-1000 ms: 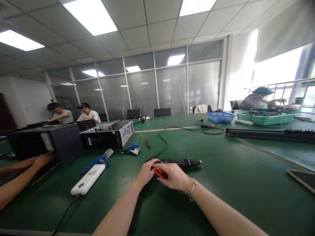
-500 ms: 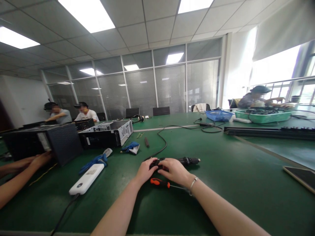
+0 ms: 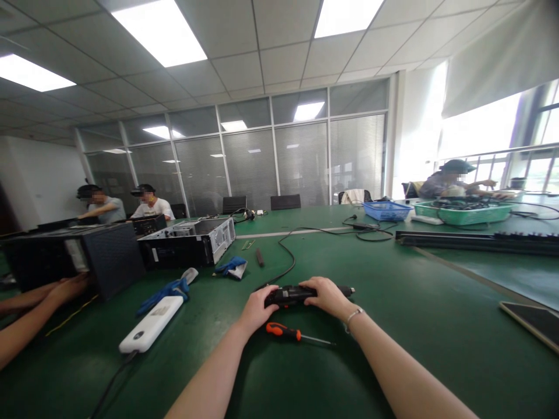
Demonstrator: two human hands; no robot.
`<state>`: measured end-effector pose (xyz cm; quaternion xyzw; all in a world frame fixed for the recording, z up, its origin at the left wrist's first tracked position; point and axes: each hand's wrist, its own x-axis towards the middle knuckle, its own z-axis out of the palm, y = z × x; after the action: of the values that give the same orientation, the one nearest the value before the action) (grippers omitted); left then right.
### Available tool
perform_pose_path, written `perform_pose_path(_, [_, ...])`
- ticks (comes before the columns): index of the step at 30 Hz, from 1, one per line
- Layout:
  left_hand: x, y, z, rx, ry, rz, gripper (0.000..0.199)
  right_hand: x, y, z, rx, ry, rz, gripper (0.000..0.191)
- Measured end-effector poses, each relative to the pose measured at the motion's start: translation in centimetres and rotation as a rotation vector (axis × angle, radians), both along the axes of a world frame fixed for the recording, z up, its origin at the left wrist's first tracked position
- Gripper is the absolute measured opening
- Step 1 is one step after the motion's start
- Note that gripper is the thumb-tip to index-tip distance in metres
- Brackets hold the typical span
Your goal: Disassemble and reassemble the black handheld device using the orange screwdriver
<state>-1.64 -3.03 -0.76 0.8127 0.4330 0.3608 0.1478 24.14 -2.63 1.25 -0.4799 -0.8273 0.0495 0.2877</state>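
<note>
Blk pwr tool [image 3: 292, 295], orng/blk scrwdrvr [image 3: 299, 335]

glass partition [image 3: 244, 110] w/ blinds [image 3: 252, 166] at bk, ceiling lts [image 3: 159, 29] on, dk chairs [image 3: 285, 202], bright window [image 3: 484, 131] on rt.

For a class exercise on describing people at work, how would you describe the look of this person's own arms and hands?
Both the left hand and the right hand are ungloved, with no sleeves in view. A thin, silvery bracelet circles the right wrist.
</note>
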Motion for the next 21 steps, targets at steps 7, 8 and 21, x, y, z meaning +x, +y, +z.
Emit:
perform_pose_path(7, [-0.1,0.5,-0.4,0.021,0.036,0.036,0.047,0.4,0.8,-0.1,-0.080,0.044,-0.064,0.037])
perform_pose_path(8, [-0.1,0.5,-0.4,0.024,0.045,0.046,0.046,0.6,0.9,-0.1,-0.093,0.048,-0.059,0.036])
perform_pose_path(21, [-0.1,0.0,0.1,0.030,0.079,0.086,0.045,0.9,1.1,0.2,-0.133,0.090,-0.026,0.034])
